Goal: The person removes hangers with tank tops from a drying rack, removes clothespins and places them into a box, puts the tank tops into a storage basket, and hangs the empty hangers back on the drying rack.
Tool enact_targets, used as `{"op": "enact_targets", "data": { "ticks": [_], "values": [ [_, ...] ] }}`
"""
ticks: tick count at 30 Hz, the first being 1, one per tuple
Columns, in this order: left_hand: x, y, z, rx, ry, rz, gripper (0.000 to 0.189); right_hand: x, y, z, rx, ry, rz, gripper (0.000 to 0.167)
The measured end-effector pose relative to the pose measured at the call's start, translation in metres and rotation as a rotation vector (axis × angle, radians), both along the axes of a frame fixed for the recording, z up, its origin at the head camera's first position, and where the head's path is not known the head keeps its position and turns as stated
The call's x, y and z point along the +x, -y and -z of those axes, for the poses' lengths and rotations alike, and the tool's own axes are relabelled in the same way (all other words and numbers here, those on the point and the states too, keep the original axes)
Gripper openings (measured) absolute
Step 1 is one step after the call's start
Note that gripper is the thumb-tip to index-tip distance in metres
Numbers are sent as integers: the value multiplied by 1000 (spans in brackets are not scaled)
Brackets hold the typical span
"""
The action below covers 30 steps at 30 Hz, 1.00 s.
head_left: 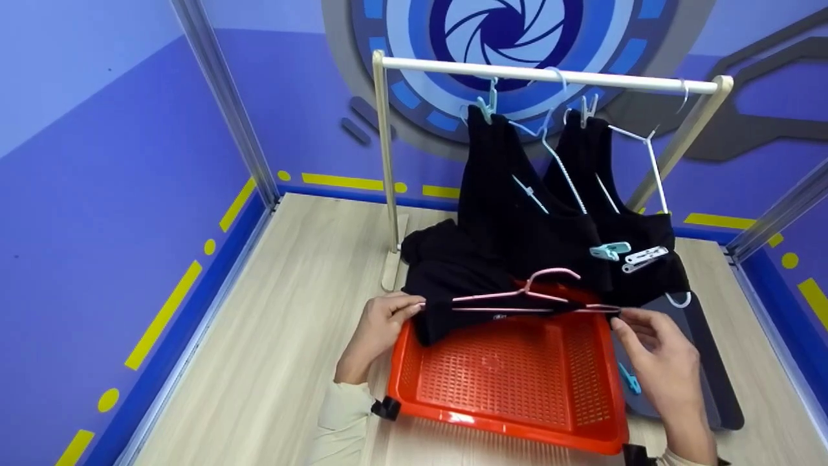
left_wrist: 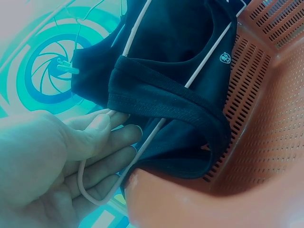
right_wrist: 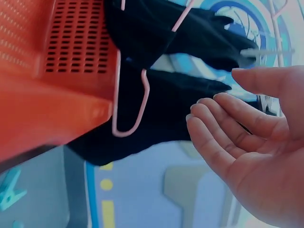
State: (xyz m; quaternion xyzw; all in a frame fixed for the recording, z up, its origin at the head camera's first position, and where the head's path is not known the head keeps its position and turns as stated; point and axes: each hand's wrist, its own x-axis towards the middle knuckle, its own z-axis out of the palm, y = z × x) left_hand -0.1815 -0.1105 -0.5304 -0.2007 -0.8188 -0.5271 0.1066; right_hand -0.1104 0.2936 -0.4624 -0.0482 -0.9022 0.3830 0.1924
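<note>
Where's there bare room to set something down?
Bare: the tabletop between the left wall and the red basket, and the basket's floor in front of the pink hanger. Crowded: the clothes rack, hung with black sleeveless tops, and the basket's back edge, overlapped by the hanger's black garment.

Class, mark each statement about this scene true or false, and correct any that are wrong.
1. The left hand holds the pink hanger. True.
2. The basket is blue. False: it is red.
3. Black garments hang below the rail. True.
4. The pink hanger is hooked on the rail. False: it is below the rail, near the basket's far edge.
5. A teal clip lies on the gray tray, right of the basket. True.
6. The right hand squeezes a white clip. False: in the right wrist view it holds nothing.
</note>
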Motion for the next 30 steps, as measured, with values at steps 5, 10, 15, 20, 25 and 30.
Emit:
{"op": "enact_targets", "data": {
  "ticks": [5, 10, 15, 20, 25, 30],
  "values": [
    [0, 0, -1, 9, -5, 3, 15, -11, 11, -2, 57, -140, -105, 26],
    [0, 0, 0, -3, -2, 0, 15, -22, 26, -1, 151, -241, -195, 27],
    [-1, 0, 0, -9, -5, -2, 15, -31, 37, -2, 191, -246, -249, 29],
    [-1, 0, 0, 5, 13, 10, 16, -36, 44, 2, 207, -209, -290, 28],
    [0, 1, -1, 9, 32, 10, 17, -41, 49, 7, 195, -180, -308, 25],
    [0, 1, 0, 7, 22, 8, 16, -47, 52, 12, 202, -204, -311, 19]
  ]
}}
